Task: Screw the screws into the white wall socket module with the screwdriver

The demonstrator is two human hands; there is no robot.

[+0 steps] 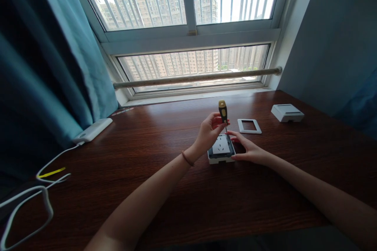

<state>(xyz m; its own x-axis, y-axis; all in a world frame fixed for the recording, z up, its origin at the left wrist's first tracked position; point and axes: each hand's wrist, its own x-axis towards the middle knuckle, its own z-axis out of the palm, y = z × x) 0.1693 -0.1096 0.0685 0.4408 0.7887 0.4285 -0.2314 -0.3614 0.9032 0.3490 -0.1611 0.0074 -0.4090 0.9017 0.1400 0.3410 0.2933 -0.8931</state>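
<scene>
My left hand (214, 128) grips a screwdriver (223, 111) with a yellow and black handle, held nearly upright. Its thin shaft points down at the right side of a wall socket (221, 145), where the tip meets a dark frame strip; the exact contact is too small to tell. The socket has a white face with slots and sits in a white box on the table. My right hand (249, 149) is closed around the right edge of that box, thumb at the near corner and fingers at the far one.
A white cover frame (249, 126) lies flat behind my right hand. Farther right stands another white box (287, 112). On the left are a white power strip (93, 130) with its cable and a yellow strip (52, 173). A window and rail (197, 79) border the wooden table's far side.
</scene>
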